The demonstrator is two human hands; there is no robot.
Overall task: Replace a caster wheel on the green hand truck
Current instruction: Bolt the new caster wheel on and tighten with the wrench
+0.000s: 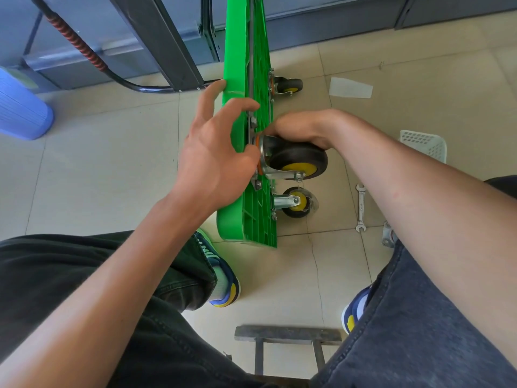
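Observation:
The green hand truck deck (pixel 237 65) stands on its edge on the tiled floor, its ribbed underside facing right. My left hand (pixel 212 152) rests on the deck's top rim, fingers spread and bent over the edge. A caster wheel (pixel 299 161) with a black tyre and yellow hub sits against the underside at its metal plate. My right hand (pixel 302 130) curls over the top of this caster and holds it. Below it a second caster (pixel 298 203) is mounted, and a third caster (pixel 288 86) shows farther back.
An open-ended wrench (pixel 361 208) lies on the floor right of the deck, a metal caster plate (pixel 387 233) beside it. A white basket (pixel 425 144) stands at right, a blue bin (pixel 22 107) at left. A black cart handle (pixel 92 60) and shelving legs stand behind. A stool frame (pixel 288 334) is between my feet.

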